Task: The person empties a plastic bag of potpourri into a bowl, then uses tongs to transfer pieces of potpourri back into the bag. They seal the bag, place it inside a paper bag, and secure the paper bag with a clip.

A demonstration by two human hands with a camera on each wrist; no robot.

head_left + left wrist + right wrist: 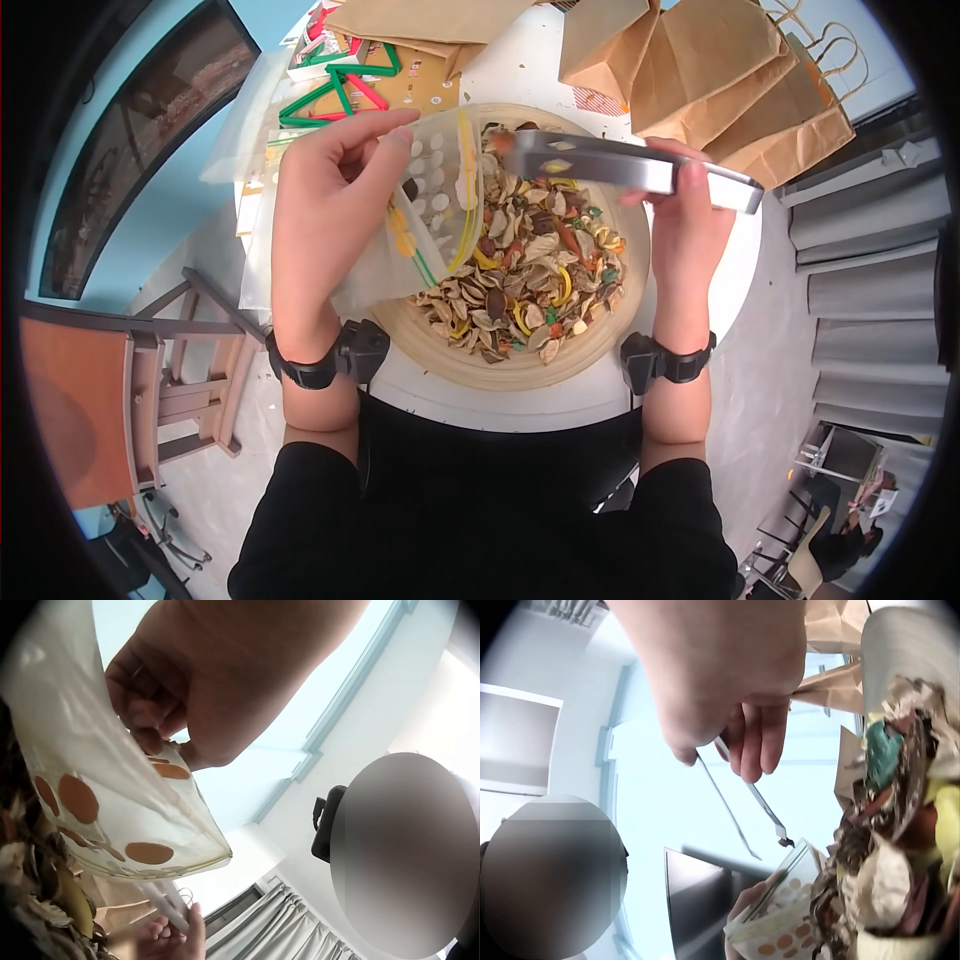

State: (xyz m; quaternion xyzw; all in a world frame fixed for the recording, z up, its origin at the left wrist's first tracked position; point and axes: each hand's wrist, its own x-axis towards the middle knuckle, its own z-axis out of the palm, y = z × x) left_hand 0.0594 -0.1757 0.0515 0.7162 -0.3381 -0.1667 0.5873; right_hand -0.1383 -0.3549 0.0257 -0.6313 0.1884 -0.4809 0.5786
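My left hand point(330, 200) pinches the edge of a translucent zip bag point(432, 170) with white dots and a yellow-green seal. The dots look orange in the left wrist view, where the same bag point(112, 825) hangs beside the dried pieces. Metal tongs point(625, 172) are gripped in my right hand point(690, 215), pointing left toward the bag's mouth. Their arms stand apart in the right wrist view, and a small dark piece point(786, 842) shows at one tip. Below both hands lies a heap of potpourri point(535, 265) on a round wooden tray point(415, 350).
Brown paper bags point(700, 70) stand on the far right of the white table point(470, 410). Green and red sticks point(345, 85) lie at the far left near flat brown paper point(430, 25). A wooden chair point(195, 390) stands to the left; another person point(850, 545) sits lower right.
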